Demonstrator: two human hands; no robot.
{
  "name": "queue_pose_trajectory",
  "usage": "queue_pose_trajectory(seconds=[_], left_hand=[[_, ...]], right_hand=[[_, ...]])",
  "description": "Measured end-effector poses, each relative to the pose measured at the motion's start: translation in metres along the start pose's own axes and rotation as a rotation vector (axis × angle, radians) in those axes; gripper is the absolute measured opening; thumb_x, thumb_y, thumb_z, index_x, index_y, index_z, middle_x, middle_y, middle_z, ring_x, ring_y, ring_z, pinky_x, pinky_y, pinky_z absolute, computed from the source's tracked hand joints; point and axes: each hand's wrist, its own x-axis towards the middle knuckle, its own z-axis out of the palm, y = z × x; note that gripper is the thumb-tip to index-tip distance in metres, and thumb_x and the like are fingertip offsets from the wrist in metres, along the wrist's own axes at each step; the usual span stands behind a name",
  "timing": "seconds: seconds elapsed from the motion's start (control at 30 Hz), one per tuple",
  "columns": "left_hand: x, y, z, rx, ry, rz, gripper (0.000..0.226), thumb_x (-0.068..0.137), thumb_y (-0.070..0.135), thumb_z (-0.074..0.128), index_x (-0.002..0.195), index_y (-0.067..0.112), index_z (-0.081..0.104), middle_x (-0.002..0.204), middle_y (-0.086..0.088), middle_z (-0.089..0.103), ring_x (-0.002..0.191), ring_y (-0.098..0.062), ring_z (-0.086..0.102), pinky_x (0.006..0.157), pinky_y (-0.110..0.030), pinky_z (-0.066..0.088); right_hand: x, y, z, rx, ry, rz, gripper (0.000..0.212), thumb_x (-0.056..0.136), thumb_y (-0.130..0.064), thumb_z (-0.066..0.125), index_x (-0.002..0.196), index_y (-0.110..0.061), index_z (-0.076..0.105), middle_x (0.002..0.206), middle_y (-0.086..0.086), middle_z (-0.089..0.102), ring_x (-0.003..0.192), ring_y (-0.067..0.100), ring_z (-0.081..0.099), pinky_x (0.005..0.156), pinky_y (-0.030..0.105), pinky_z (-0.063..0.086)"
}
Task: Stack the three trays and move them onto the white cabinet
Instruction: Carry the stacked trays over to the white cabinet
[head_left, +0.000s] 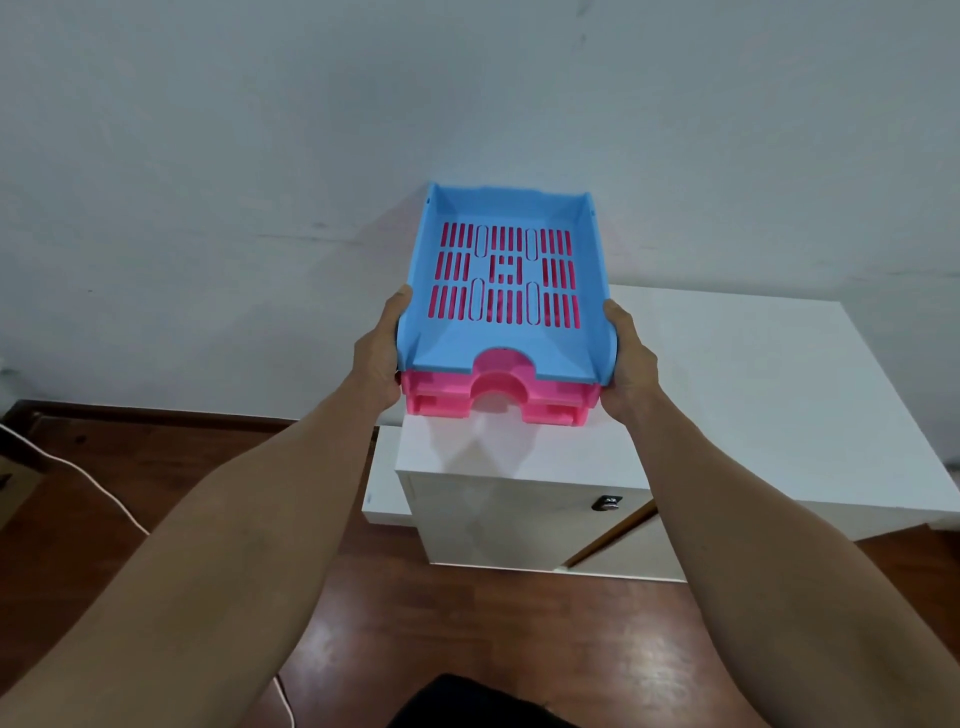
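A blue slotted tray (506, 343) sits on top of pink trays (550, 405), forming one stack held in the air. My left hand (379, 358) grips the stack's left side and my right hand (626, 358) grips its right side. The stack hovers over the left front corner of the white cabinet (727, 395), tilted up toward the wall. How many pink trays lie under the blue one I cannot tell exactly; two pink layers show at the front.
The cabinet has a lock (607, 503) on its front and stands against a pale wall (208, 182). A lower white panel (382, 488) sits beside its left side. Dark wooden floor (467, 623) lies below, with a white cable (104, 488) at the left.
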Motion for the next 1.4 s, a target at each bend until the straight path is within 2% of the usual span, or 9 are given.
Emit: queue_pose_trajectory(seconds=[0.2, 0.37, 0.43, 0.53, 0.7, 0.77, 0.93, 1.3, 1.4], left_hand=[[-0.008, 0.006, 0.003, 0.068, 0.056, 0.0, 0.062, 0.076, 0.06, 0.079, 0.121, 0.018, 0.072, 0.118, -0.009, 0.077, 0.108, -0.033, 0.074, 0.095, -0.05, 0.059], [-0.018, 0.018, 0.011, 0.19, 0.119, 0.103, 0.036, 0.085, 0.053, 0.073, 0.101, 0.021, 0.072, 0.084, 0.005, 0.082, 0.075, -0.017, 0.08, 0.063, -0.03, 0.062], [-0.024, 0.022, 0.015, 0.25, 0.097, 0.176, 0.027, 0.087, 0.044, 0.071, 0.1, 0.02, 0.073, 0.084, 0.007, 0.082, 0.075, -0.015, 0.079, 0.061, -0.028, 0.062], [-0.03, 0.02, 0.017, 0.335, 0.071, 0.33, 0.01, 0.085, 0.019, 0.066, 0.09, 0.013, 0.072, 0.078, 0.01, 0.08, 0.073, -0.009, 0.077, 0.057, -0.021, 0.058], [-0.043, 0.011, 0.013, 0.668, 0.147, 0.486, 0.031, 0.089, 0.012, 0.059, 0.119, 0.012, 0.063, 0.102, 0.004, 0.071, 0.084, -0.005, 0.07, 0.052, -0.009, 0.051], [-0.047, 0.01, 0.012, 0.773, 0.15, 0.543, 0.033, 0.09, 0.008, 0.059, 0.122, 0.013, 0.062, 0.104, 0.004, 0.067, 0.086, -0.005, 0.067, 0.051, -0.007, 0.049], [-0.05, 0.012, 0.016, 0.89, 0.158, 0.601, 0.034, 0.091, 0.004, 0.056, 0.122, 0.012, 0.066, 0.112, -0.003, 0.07, 0.092, -0.018, 0.067, 0.059, -0.013, 0.047], [-0.087, 0.006, 0.061, 0.946, 0.109, 0.715, 0.046, 0.088, -0.003, 0.053, 0.13, 0.012, 0.065, 0.114, -0.012, 0.069, 0.091, -0.024, 0.067, 0.056, -0.013, 0.048], [-0.1, -0.006, 0.088, 0.931, 0.092, 0.745, 0.051, 0.086, -0.007, 0.053, 0.133, 0.01, 0.063, 0.112, -0.007, 0.068, 0.088, -0.021, 0.065, 0.048, -0.007, 0.047]], right_hand=[[-0.006, -0.009, 0.001, -0.081, 0.035, -0.051, 0.038, 0.078, -0.043, 0.088, 0.104, -0.016, 0.078, 0.103, 0.004, 0.084, 0.094, 0.029, 0.081, 0.09, 0.052, 0.064], [-0.015, -0.019, 0.007, -0.294, 0.147, -0.266, 0.039, 0.089, -0.037, 0.081, 0.091, 0.0, 0.069, 0.074, -0.007, 0.08, 0.071, 0.012, 0.078, 0.085, 0.041, 0.065], [-0.022, -0.019, 0.013, -0.379, 0.178, -0.333, 0.051, 0.091, -0.042, 0.076, 0.102, 0.007, 0.066, 0.082, 0.001, 0.079, 0.072, 0.012, 0.076, 0.081, 0.039, 0.063], [-0.032, -0.014, 0.018, -0.487, 0.204, -0.389, 0.042, 0.089, -0.035, 0.072, 0.107, 0.002, 0.064, 0.106, 0.018, 0.076, 0.081, 0.017, 0.072, 0.072, 0.033, 0.059], [-0.044, -0.003, 0.02, -0.647, 0.208, -0.444, 0.012, 0.089, -0.009, 0.054, 0.09, -0.001, 0.062, 0.079, 0.004, 0.067, 0.062, 0.01, 0.06, 0.04, 0.01, 0.04], [-0.045, -0.004, 0.022, -0.68, 0.205, -0.456, 0.02, 0.088, 0.0, 0.045, 0.079, -0.01, 0.059, 0.07, -0.002, 0.06, 0.057, 0.009, 0.053, 0.035, 0.007, 0.033], [-0.046, -0.01, 0.025, -0.663, 0.224, -0.427, 0.038, 0.083, 0.01, 0.033, 0.063, -0.017, 0.05, 0.062, -0.004, 0.053, 0.052, 0.01, 0.045, 0.034, 0.009, 0.028], [-0.071, -0.043, -0.016, -0.566, 0.27, -0.437, 0.033, 0.072, 0.01, 0.03, 0.06, -0.018, 0.042, 0.063, 0.0, 0.039, 0.064, 0.022, 0.03, 0.057, 0.027, 0.021], [-0.077, -0.059, -0.044, -0.561, 0.299, -0.439, 0.034, 0.073, 0.01, 0.031, 0.071, -0.006, 0.061, 0.069, 0.002, 0.047, 0.067, 0.022, 0.034, 0.06, 0.031, 0.029]])
